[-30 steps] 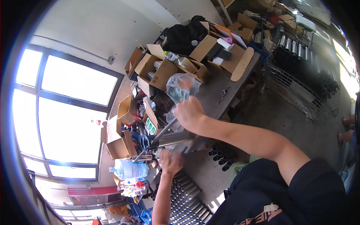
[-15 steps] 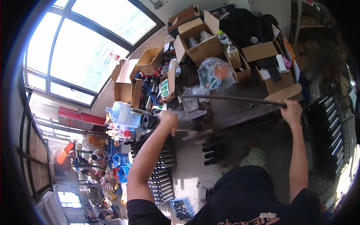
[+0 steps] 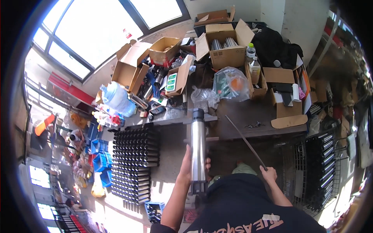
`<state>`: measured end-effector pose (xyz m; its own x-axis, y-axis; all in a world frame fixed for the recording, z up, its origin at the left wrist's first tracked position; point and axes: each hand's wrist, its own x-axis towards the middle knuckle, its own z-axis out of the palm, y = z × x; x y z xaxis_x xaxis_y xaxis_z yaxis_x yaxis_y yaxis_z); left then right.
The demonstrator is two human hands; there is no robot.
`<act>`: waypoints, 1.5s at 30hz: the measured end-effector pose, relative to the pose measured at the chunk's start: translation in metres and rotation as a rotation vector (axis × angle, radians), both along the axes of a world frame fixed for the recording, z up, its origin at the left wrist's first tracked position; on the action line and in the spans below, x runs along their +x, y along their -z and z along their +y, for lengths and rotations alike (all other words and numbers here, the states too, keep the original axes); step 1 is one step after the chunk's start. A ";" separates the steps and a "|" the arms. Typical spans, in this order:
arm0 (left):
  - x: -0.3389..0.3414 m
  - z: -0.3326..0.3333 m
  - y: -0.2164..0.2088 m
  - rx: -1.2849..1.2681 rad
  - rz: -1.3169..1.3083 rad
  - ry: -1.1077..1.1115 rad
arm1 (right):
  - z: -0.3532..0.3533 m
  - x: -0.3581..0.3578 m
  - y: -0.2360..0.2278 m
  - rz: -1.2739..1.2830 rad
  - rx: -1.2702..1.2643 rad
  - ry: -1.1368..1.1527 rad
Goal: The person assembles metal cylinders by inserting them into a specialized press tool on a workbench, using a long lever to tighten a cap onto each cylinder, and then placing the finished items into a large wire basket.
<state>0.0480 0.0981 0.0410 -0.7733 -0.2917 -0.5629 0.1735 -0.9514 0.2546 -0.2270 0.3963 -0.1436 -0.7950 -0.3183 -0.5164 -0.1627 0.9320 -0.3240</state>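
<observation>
While the fingers of the left hand (image 3: 189,171) wrap around the lower part of a polished metal cylinder (image 3: 198,149), the cylinder stands nearly upright in the picture, its dark capped end pointing to 12 o'clock over the edge of the workbench (image 3: 248,116). The right hand (image 3: 269,174) is clenched on the near end of a thin metal rod (image 3: 244,141), which runs from the hand toward 11 o'clock and ends above the bench top. The two hands are apart, the right at 3 o'clock from the left.

At 9 o'clock from the cylinder, a rack of dark tubes (image 3: 134,159) lies on the floor. At 12 o'clock, open cardboard boxes (image 3: 223,48) crowd the bench, with a clear plastic bag (image 3: 231,83) just below them. At 10 o'clock stands a large water bottle (image 3: 116,99).
</observation>
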 end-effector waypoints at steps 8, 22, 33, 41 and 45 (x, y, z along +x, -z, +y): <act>-0.026 0.003 0.003 0.022 0.192 -0.149 | -0.031 -0.013 0.013 0.037 0.086 -0.117; -0.011 -0.017 -0.014 -0.154 0.004 -0.183 | 0.018 0.030 0.084 -0.120 -0.061 -0.124; -0.015 -0.013 0.002 0.018 0.152 -0.219 | 0.041 0.043 0.040 0.054 -0.132 -0.008; -0.013 -0.005 0.021 0.271 0.367 -0.434 | 0.018 0.034 -0.026 0.159 -0.476 -0.138; -0.036 -0.040 0.009 0.480 0.412 -0.685 | -0.010 0.008 -0.050 0.151 -0.636 -0.249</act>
